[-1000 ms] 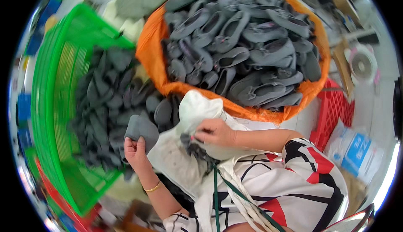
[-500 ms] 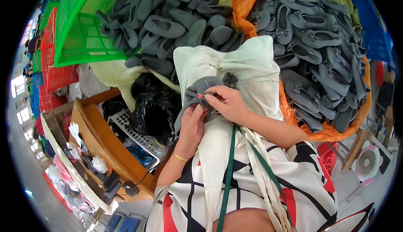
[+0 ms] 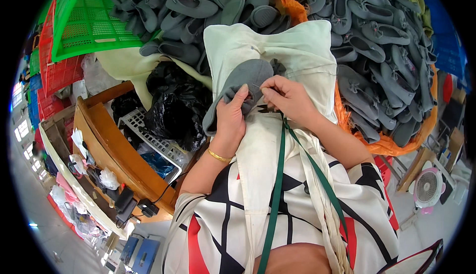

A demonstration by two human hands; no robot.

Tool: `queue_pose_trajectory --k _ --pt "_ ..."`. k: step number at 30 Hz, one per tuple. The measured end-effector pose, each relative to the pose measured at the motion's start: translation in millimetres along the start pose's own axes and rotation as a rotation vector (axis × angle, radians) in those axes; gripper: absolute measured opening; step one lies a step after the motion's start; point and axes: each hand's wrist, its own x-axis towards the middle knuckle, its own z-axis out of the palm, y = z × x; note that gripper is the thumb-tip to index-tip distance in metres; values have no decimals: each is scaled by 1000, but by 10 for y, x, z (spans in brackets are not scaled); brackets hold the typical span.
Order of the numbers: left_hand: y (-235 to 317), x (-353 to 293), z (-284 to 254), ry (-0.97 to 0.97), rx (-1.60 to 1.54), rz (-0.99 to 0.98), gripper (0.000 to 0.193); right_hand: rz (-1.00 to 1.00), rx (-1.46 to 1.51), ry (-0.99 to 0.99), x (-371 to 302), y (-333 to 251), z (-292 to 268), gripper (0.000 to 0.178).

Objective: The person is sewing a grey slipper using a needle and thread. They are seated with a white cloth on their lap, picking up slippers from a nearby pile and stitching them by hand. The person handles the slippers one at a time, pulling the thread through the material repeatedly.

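A grey cloth shoe (image 3: 250, 73) lies tilted over the white cushion (image 3: 310, 41) on my lap. My left hand (image 3: 232, 114) is closed round its side, thumb on top. Just right of the shoe, my right hand (image 3: 287, 98) pinches a thin needle (image 3: 255, 84), its point toward the shoe. A fine thread crosses the cushion. Beyond the shoe sits a small bunched piece of dark grey cloth (image 3: 278, 67). Below my right fingers lies a small dark thing (image 3: 266, 109), partly hidden, whose kind I cannot make out.
Many grey shoes (image 3: 193, 5) are heaped ahead beside a green crate (image 3: 94, 26). More bow-trimmed shoes (image 3: 386, 32) fill an orange sack (image 3: 414, 142) at the right. On the left are a black plastic bag (image 3: 173, 110), a white basket (image 3: 158, 142) and a wooden drawer (image 3: 114, 147).
My right hand has moved off the shoe, slightly right, with the needle. The shoe has turned in my left hand, so the red bead on it is out of sight. The whole view has shifted.
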Motion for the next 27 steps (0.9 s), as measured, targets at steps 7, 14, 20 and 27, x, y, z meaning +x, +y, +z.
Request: queue_pose_trajectory --k 7,14,20,27 --pt "-6 69 36 -11 65 9 13 17 -221 17 42 44 34 13" --pt "-13 92 30 25 60 4 13 -11 -228 2 29 66 58 13" --pt "10 82 45 23 55 1 13 -18 -217 0 28 78 59 14" --pt "7 68 43 23 44 -18 12 123 -81 -45 92 97 29 14"
